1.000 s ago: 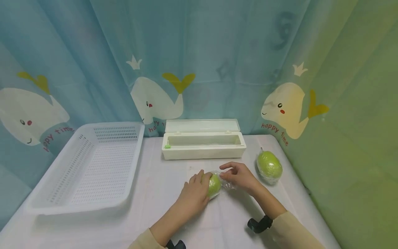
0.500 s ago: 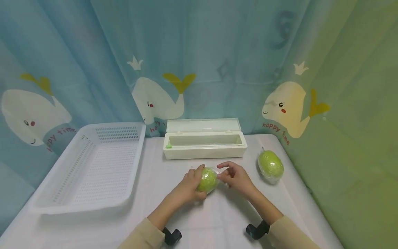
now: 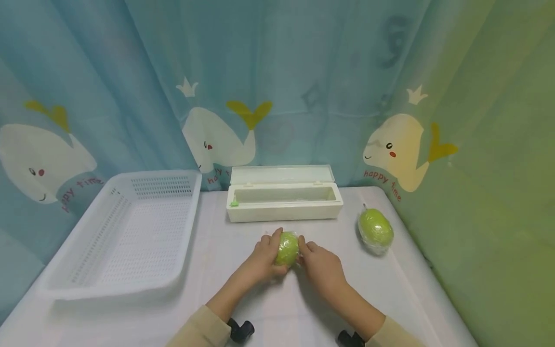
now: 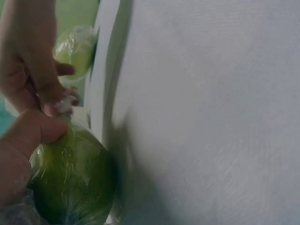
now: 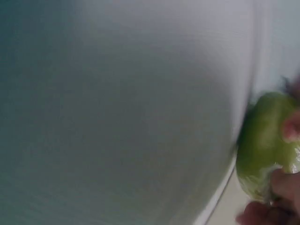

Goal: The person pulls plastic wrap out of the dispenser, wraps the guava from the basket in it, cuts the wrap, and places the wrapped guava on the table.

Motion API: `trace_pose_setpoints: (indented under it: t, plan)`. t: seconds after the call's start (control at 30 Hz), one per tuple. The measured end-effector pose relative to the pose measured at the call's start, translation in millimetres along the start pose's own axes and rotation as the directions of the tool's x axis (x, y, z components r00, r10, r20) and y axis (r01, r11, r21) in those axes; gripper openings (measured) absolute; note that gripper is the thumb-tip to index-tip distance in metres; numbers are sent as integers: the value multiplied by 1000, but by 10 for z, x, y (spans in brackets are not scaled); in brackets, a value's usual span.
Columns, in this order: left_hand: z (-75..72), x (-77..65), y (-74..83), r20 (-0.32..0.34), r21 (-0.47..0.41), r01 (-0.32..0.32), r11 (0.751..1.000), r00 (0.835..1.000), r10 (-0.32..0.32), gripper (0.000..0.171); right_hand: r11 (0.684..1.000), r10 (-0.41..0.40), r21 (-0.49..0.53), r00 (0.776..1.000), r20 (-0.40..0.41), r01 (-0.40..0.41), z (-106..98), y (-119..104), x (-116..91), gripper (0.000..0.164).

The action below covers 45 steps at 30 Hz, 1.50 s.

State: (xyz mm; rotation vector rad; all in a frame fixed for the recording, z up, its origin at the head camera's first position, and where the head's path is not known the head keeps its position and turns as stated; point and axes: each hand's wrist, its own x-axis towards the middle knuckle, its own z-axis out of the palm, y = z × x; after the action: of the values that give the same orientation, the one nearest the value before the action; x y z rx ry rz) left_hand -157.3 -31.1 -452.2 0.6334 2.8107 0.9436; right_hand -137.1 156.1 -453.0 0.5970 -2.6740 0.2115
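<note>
A rounded green fruit (image 3: pixel 288 248) in clear plastic film sits between both hands near the middle of the table. My left hand (image 3: pixel 261 260) grips it from the left, with the thumb on the near side and the fingers over the far side. On the fruit's right side, my right hand (image 3: pixel 323 270) pinches the gathered end of the film (image 4: pixel 64 104), which the left wrist view shows twisted between finger and thumb. The right wrist view shows the wrapped fruit (image 5: pixel 265 140) only at its right edge.
Another film-wrapped green fruit (image 3: pixel 376 228) with a stem lies to the right. Behind the hands stands a long white box (image 3: pixel 284 213), lid raised, with a small green slider at its left end. A white perforated basket (image 3: pixel 184 241) stands on the left, and a curtain hangs behind.
The left hand has turned the fruit and shifted it slightly left. The right hand has moved left and closed in on the film's end, its raised forefinger now down.
</note>
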Motion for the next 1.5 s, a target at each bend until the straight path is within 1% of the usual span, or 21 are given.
trace_pose_setpoints:
  t: [0.07, 0.1, 0.17, 0.23, 0.3, 0.4, 0.5, 0.57, 0.63, 0.7, 0.77, 0.83, 0.9, 0.97, 1.1, 1.17, 1.27, 1.33, 1.4, 1.43, 1.5]
  plan:
    - [22, 8, 10, -10, 16, -10, 1000, 1000, 10, 97, 990, -36, -140, 998, -43, 30, 8, 3, -3, 55]
    - [25, 12, 16, -14, 26, -13, 1000, 1000, 14, 97, 982, -57, -182, 996, -67, 44, 9, 15, 11, 55]
    - [13, 15, 29, -17, 40, -16, 999, 1000, 17, 98, 976, -78, -211, 994, -80, 59, 7, 54, 61, 53]
    - [-9, 14, 37, -16, 49, -18, 999, 1000, 19, 98, 985, -80, -156, 996, -32, 74, -21, 97, 129, 50]
    - [-33, 5, 40, 0, 41, -18, 999, 1000, 18, 97, 993, -81, -86, 996, 42, 84, -49, 156, 197, 49]
    - [-47, 3, 42, 22, 15, -21, 1000, 1000, 20, 97, 997, -78, 3, 986, 147, 78, -88, 253, 274, 50]
    - [-55, 24, 60, 23, -10, -7, 1000, 1000, 7, 84, 993, -115, 52, 974, 194, 107, -89, 342, 335, 55]
    - [-51, 54, 72, 8, -2, 7, 1000, 1000, -7, 73, 990, -133, 68, 963, 235, 120, -84, 380, 373, 58]
    - [-50, 99, 85, -19, 5, 8, 1000, 1000, -8, 64, 992, -120, 69, 950, 288, 105, -81, 404, 416, 60]
    - [-51, 148, 96, -32, 11, 26, 1000, 999, -25, 61, 996, -82, 56, 935, 344, 66, -73, 418, 455, 60]
    - [-47, 194, 90, -37, 6, 58, 998, 998, -58, 62, 999, -48, 42, 922, 385, 34, -63, 421, 479, 57]
    - [-48, 227, 77, -34, -19, 104, 994, 994, -105, 63, 999, -33, 52, 910, 413, 12, -50, 409, 474, 54]
    - [-39, 245, 50, -27, -44, 144, 989, 989, -145, 65, 996, -58, 92, 901, 431, 20, -42, 380, 441, 48]
    - [-38, 258, 24, -27, -71, 169, 983, 985, -172, 66, 989, -85, 144, 897, 434, 24, -44, 335, 397, 43]
    - [-47, 277, -15, -39, -111, 177, 978, 983, -182, 66, 978, -98, 209, 893, 438, 5, -83, 214, 318, 36]
    - [-54, 281, -30, -45, -125, 186, 975, 980, -193, 69, 973, -83, 229, 891, 447, -24, -102, 152, 294, 36]
    - [-60, 289, -55, -45, -134, 201, 970, 977, -208, 75, 968, -81, 248, 886, 456, -39, -119, 80, 270, 39]
    - [-64, 293, -74, -41, -137, 213, 967, 975, -220, 77, 956, -93, 288, 880, 466, -51, -118, 60, 257, 38]
    - [-63, 299, -93, -37, -139, 218, 966, 974, -225, 75, 935, -123, 348, 866, 484, -62, -106, 69, 248, 36]
    - [-61, 302, -102, -32, -140, 220, 965, 973, -227, 74, 917, -140, 391, 855, 499, -78, -98, 82, 244, 35]
    - [-53, 308, -115, -26, -138, 219, 966, 974, -224, 74, 863, -172, 487, 830, 531, -134, -74, 122, 238, 32]
